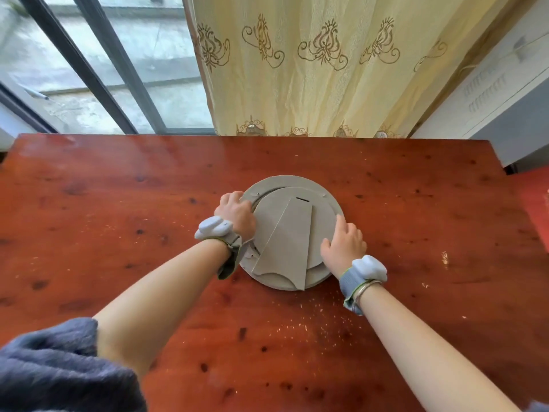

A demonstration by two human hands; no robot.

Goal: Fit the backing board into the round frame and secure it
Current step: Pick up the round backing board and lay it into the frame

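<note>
A round grey frame [285,183] lies face down in the middle of the red-brown wooden table [118,203]. A round grey backing board [322,215] with a fold-out stand flap [289,242] rests on it, tilted and shifted toward me, so a gap shows at the frame's far left. My left hand [236,214] grips the board's left edge, fingers curled over it. My right hand [344,243] lies flat on the board's right edge, fingers spread.
A yellow embroidered curtain [312,69] hangs just behind the table's far edge, with a window [89,69] to the left. A white cabinet [490,93] stands at the right. Light crumbs speckle the table near me.
</note>
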